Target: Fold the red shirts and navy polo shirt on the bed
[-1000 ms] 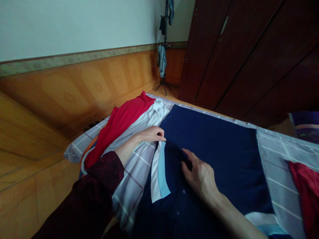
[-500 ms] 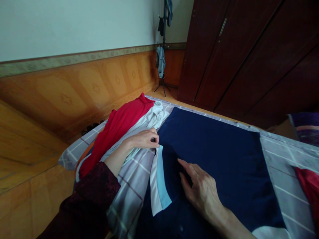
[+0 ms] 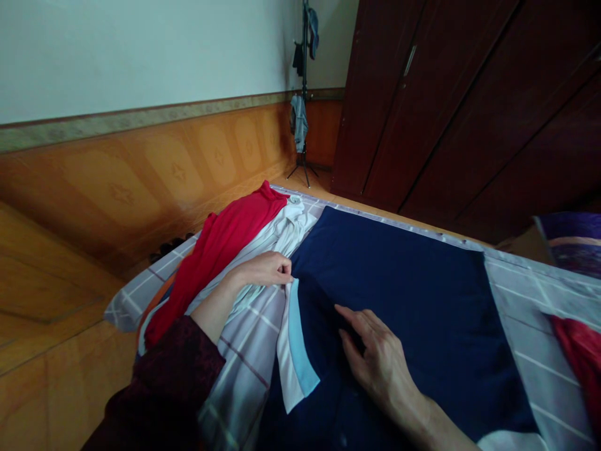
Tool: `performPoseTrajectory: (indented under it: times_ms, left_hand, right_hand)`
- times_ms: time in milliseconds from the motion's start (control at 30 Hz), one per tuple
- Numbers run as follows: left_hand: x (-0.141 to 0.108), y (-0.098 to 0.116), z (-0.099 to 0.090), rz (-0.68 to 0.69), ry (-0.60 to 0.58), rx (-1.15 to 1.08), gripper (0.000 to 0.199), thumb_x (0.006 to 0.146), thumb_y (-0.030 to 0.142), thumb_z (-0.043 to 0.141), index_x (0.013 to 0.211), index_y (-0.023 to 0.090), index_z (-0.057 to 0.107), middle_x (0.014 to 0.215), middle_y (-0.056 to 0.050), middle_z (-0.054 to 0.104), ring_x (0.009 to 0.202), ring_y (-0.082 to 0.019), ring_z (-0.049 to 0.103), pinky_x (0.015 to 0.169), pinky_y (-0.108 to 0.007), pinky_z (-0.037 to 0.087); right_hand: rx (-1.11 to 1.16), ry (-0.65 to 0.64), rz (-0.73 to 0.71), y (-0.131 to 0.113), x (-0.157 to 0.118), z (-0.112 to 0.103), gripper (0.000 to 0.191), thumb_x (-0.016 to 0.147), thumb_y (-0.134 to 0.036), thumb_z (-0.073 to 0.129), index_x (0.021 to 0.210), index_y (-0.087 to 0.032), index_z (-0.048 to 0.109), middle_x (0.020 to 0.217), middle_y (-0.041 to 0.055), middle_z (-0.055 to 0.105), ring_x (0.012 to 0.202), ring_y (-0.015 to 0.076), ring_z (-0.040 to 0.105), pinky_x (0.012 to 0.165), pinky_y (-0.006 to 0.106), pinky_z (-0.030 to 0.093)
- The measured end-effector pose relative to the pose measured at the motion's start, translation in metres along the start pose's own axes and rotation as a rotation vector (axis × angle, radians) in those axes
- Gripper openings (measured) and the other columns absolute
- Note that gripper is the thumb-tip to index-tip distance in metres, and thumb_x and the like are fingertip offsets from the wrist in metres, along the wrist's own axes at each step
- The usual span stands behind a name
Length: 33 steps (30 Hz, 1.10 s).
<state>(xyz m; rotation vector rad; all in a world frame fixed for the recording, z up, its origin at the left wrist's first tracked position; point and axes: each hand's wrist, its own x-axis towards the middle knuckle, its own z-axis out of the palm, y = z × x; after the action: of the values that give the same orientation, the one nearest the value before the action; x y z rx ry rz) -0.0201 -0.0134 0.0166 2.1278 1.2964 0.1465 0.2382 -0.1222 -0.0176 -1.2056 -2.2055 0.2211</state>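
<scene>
A navy shirt [image 3: 413, 288] lies spread flat on the bed, its hem towards the far side. On its left, a sleeve edge [image 3: 297, 354] shows a light blue and a white band. My left hand [image 3: 268, 269] pinches the far end of this banded edge between thumb and fingers. My right hand [image 3: 375, 351] rests on the navy fabric to the right of the bands, fingers stretched out with a gap between thumb and forefinger. At the lower right, a white part [image 3: 511, 440] shows by the shirt's edge.
Red clothing [image 3: 220, 250] and pale clothing [image 3: 277, 225] lie along the bed's left side. Another red cloth [image 3: 575, 351] is at the right on the checked sheet [image 3: 526, 300]. Beyond the bed stand a coat rack [image 3: 304, 81] and a dark wardrobe [image 3: 422, 113].
The view has shifted slightly. My left hand keeps its pinch on the sleeve edge, its fingers curled a little more closely. My right hand stays on the shirt.
</scene>
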Motion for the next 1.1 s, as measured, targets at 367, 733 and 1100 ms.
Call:
performPoseTrajectory:
  times_ms: [367, 733, 1100]
  left_hand:
    - [-0.002, -0.003, -0.002, -0.101, 0.016, 0.031, 0.021, 0.074, 0.037, 0.059, 0.065, 0.018, 0.058, 0.054, 0.004, 0.057, 0.047, -0.010, 0.051, 0.046, -0.019, 0.031]
    - [-0.006, 0.008, -0.004, -0.121, 0.121, 0.165, 0.014, 0.067, 0.030, 0.064, 0.060, 0.019, 0.057, 0.058, 0.004, 0.057, 0.055, -0.012, 0.050, 0.049, -0.021, 0.026]
    - [-0.005, 0.049, 0.030, 0.141, -0.060, 0.214, 0.011, 0.070, 0.029, 0.066, 0.066, 0.022, 0.058, 0.063, 0.004, 0.061, 0.059, -0.013, 0.054, 0.053, -0.022, 0.029]
  right_hand:
    - [0.005, -0.060, -0.012, -0.002, -0.001, 0.001, 0.031, 0.084, -0.007, 0.043, 0.107, -0.016, 0.062, 0.081, 0.0058, 0.063, 0.076, 0.0197, 0.057, 0.069, 0.035, 0.050]
    - [-0.224, 0.004, -0.083, -0.006, -0.001, -0.002, 0.031, 0.083, -0.012, 0.048, 0.108, -0.015, 0.065, 0.124, 0.0159, 0.054, 0.119, 0.0332, 0.044, 0.089, 0.048, 0.046]
    - [-0.121, -0.234, -0.082, -0.012, -0.001, -0.002, 0.034, 0.087, -0.021, 0.050, 0.118, -0.020, 0.061, 0.133, 0.0083, 0.053, 0.125, 0.0264, 0.043, 0.103, 0.047, 0.037]
